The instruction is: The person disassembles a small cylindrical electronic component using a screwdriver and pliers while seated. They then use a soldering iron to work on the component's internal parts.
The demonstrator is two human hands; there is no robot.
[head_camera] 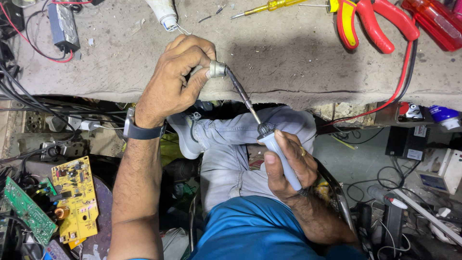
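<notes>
The cap (217,69) pinched in the left hand (173,79) looks like dull grey metal, and the iron (272,139) in the right hand (288,166) has a dark metal shaft and a smooth pale plastic grip. The bench (288,58) is rough, matt and stained; the pliers (370,21) have glossy red plastic handles.

head view | looks steeply down | close over workbench (288,58) edge

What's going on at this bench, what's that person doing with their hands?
A seated person's left hand pinches a small round silver metal part at the edge of the grey concrete bench. The right hand grips a grey-handled soldering iron, its tip touching that part. Red-and-yellow pliers and a yellow screwdriver lie on the bench.
</notes>
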